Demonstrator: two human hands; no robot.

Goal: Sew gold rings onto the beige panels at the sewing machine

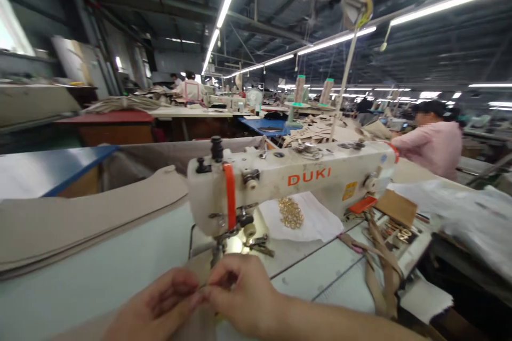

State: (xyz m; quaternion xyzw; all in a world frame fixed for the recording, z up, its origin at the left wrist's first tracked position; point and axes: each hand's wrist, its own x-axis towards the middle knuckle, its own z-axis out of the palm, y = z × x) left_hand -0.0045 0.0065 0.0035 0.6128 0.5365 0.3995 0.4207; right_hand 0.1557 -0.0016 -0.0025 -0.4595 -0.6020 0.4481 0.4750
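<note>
While both my hands meet just short of the needle end of a white, orange-lettered metal sewing machine (292, 170), my head view shows me pinching, thumb to forefinger on each side. The tips of my left hand (160, 301) and right hand (250, 290) almost touch, with a small, thin, darkish piece (202, 286) between them; it is so small and blurred that I can't fairly say what it is. As far as it shows, its long axis lies across me, nine o'clock to three. Under my fingers a flat taupe cloth (199, 265) points towards the needle, near twelve o'clock.

I judge the step in hand to be fine fingertip handling at the needle; the next move calls for a steady, light grip, with my fingertips clear of the presser foot.

From my hands, a heap of shiny gold-coloured metal bits (291, 213) sits on a white sheet (320, 221) at two o'clock, tan flat fabric strips (382, 272) lie at three, and large beige curved panels (92, 213) lie stacked at ten.
</note>
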